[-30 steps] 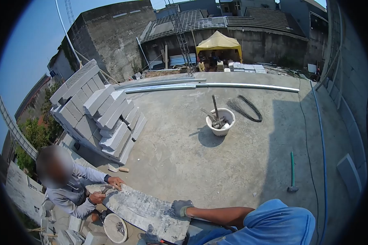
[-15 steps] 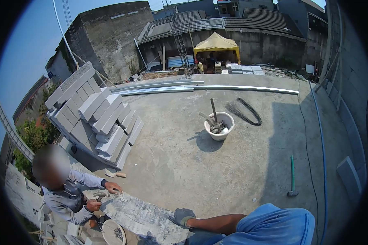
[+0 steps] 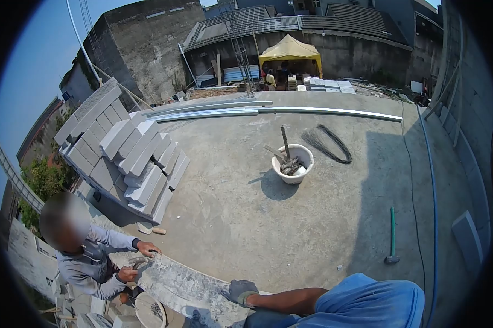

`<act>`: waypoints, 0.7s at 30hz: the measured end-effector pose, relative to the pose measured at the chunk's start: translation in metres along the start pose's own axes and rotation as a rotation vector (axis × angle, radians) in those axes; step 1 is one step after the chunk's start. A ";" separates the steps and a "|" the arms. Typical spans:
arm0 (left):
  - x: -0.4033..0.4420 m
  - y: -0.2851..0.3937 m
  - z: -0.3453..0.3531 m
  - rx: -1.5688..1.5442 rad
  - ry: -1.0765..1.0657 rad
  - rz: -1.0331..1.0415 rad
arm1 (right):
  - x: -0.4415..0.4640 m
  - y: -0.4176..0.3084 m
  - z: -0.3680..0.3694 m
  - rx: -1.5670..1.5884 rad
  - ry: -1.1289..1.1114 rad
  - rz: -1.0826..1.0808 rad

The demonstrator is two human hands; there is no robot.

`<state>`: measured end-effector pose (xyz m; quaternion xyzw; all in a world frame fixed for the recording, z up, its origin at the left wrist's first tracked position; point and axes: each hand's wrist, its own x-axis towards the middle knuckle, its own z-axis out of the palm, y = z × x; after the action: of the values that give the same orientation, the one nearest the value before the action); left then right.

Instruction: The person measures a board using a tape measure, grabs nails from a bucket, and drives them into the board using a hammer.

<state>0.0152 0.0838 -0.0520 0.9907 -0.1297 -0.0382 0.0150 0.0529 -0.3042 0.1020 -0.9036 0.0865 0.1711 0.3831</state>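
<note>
My right hand [image 3: 241, 291], in a dark grey glove, is at the near end of a long, mortar-smeared board [image 3: 183, 281]. Its fingers are closed over the board's edge. The bare forearm runs right to a blue sleeve. My left hand is out of view. At the board's other end, a co-worker [image 3: 90, 257] in a grey hooded top rests one hand [image 3: 148, 249] on the board and grips a hammer [image 3: 139, 263] in the other. Below the board's left side stands a pale bucket [image 3: 150, 310] with dark bits inside.
Light blocks [image 3: 131, 147] are stacked at the left, with a trowel [image 3: 158, 231] beside them. A white bucket [image 3: 293, 174] of tools stands mid-floor near a wire coil [image 3: 334, 143]. Metal channels [image 3: 328, 112] lie behind. A green-handled sledgehammer [image 3: 392, 235] and blue hose [image 3: 432, 202] are at right.
The view has shifted slightly. My right hand stays at the board's edge; the co-worker's hands remain on the board and the hammer, with little movement.
</note>
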 end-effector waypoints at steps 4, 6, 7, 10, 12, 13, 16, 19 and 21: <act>0.000 -0.001 0.003 0.008 0.002 0.004 | -0.002 -0.004 -0.007 -0.018 -0.035 0.015; 0.002 -0.004 0.006 0.023 -0.021 0.010 | -0.007 -0.008 -0.014 -0.013 -0.023 0.011; 0.003 -0.006 0.008 0.027 -0.024 0.033 | -0.008 -0.007 -0.014 -0.012 -0.032 0.016; -0.005 -0.006 0.009 0.032 0.011 0.039 | -0.002 -0.002 -0.005 -0.002 -0.014 -0.004; -0.004 -0.002 0.002 0.031 0.054 0.027 | 0.000 0.000 0.000 -0.010 0.020 -0.020; -0.004 -0.003 0.002 0.060 0.039 0.006 | -0.001 -0.001 -0.002 -0.010 0.016 -0.017; -0.004 -0.010 0.010 0.029 -0.008 0.007 | -0.005 -0.006 -0.012 -0.018 -0.027 -0.002; -0.004 -0.013 0.014 -0.119 -0.070 -0.004 | -0.007 -0.009 -0.017 -0.019 -0.020 0.004; -0.004 -0.006 0.005 -0.360 -0.103 -0.130 | -0.005 -0.007 -0.015 -0.017 -0.030 0.008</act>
<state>0.0128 0.0903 -0.0571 0.9751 -0.0572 -0.1124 0.1825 0.0538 -0.3097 0.1181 -0.9039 0.0827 0.1869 0.3758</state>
